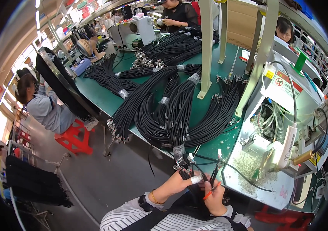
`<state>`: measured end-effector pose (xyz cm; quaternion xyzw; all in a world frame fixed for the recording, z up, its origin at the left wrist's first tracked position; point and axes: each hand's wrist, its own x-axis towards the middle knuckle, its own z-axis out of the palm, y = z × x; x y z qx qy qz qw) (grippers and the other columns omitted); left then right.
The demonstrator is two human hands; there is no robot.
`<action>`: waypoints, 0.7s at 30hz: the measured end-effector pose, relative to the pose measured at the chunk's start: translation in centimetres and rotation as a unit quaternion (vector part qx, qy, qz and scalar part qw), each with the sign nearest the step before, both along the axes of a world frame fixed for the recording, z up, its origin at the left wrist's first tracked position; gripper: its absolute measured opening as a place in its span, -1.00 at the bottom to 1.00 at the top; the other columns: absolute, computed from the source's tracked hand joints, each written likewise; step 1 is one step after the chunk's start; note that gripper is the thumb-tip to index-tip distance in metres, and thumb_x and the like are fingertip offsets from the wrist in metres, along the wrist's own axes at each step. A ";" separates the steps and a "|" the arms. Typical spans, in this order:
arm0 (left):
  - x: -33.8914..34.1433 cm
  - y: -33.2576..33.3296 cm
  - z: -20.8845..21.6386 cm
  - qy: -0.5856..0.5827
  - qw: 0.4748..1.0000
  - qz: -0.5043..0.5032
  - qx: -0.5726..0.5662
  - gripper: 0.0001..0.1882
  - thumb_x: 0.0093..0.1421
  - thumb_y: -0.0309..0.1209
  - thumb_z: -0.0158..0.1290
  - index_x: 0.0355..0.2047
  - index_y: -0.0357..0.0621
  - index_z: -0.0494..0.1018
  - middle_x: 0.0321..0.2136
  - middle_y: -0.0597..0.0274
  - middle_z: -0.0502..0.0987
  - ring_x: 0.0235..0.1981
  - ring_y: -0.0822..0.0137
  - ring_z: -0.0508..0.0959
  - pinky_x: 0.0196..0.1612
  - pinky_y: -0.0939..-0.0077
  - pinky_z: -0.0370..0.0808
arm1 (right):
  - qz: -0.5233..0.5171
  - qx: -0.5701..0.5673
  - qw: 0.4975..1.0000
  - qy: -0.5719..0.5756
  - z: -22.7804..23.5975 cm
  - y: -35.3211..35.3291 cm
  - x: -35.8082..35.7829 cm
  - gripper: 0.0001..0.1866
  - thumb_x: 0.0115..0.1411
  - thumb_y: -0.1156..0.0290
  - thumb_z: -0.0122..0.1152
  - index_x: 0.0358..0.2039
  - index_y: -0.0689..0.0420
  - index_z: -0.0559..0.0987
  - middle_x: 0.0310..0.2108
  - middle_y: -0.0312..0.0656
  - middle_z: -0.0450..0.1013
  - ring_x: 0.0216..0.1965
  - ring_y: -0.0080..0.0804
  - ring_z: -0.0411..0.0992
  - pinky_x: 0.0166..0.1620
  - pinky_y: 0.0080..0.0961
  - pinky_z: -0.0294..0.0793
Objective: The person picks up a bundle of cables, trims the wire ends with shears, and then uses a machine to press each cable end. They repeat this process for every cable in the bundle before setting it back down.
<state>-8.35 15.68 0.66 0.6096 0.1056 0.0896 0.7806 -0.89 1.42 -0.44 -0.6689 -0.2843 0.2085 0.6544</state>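
My left hand (pixel 177 184), with white tape round its thumb, is closed on the end of a bunch of black cables (pixel 186 169) at the table's near edge. Close beside it, my right hand (pixel 215 200) grips a few more black cables (pixel 214 173) whose metal-tipped ends point up. An orange-red strip (pixel 211 191) crosses the right fingers; whether it is a band or a handle I cannot tell. Just beyond my hands lies a large taped bundle of black cables (pixel 179 111). A single loose cable (pixel 244 177) runs right over the machine's edge.
The green table (pixel 219 144) carries more cable bundles (pixel 171 48) and upright metal posts (pixel 206 50). At right stands a white machine (pixel 287 92) with a tray of metal scraps (pixel 250 167). Black cables hang on racks (pixel 33 179) at left. A co-worker (pixel 42 100) sits on a red stool (pixel 75 136).
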 end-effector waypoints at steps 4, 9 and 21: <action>0.1 -0.2 0.9 -0.028 0.999 -0.037 -0.004 -0.78 0.14 -0.44 -0.06 -0.24 -0.32 0.41 -0.21 0.21 0.46 -0.22 0.46 0.43 -0.13 0.56 0.34 | 0.001 0.002 1.000 0.021 -0.5 -0.7 0.0 -0.81 0.14 0.55 -0.07 -0.24 0.32 0.42 -0.51 -0.14 0.48 -0.49 -0.43 0.48 -0.42 -0.61 0.44; 0.8 0.6 0.9 -0.038 0.998 -0.050 -0.016 -0.76 0.15 -0.44 -0.07 -0.20 -0.30 0.40 -0.21 0.23 0.46 -0.20 0.45 0.42 -0.11 0.54 0.33 | 0.024 -0.031 0.999 0.008 -0.5 -0.5 0.1 -0.81 0.17 0.50 -0.11 -0.27 0.34 0.40 -0.47 -0.15 0.44 -0.49 -0.47 0.45 -0.43 -0.63 0.44; 1.3 0.8 0.0 -0.019 0.995 -0.090 0.048 -0.72 0.15 -0.43 -0.09 -0.13 -0.29 0.35 -0.12 0.10 0.42 -0.11 0.29 0.41 -0.07 0.45 0.31 | 0.057 -0.135 0.983 -0.109 -1.0 -0.2 1.0 -0.85 0.09 0.49 0.00 -0.32 0.25 0.46 -0.63 -0.16 0.41 -0.64 -0.48 0.37 -0.53 -0.57 0.31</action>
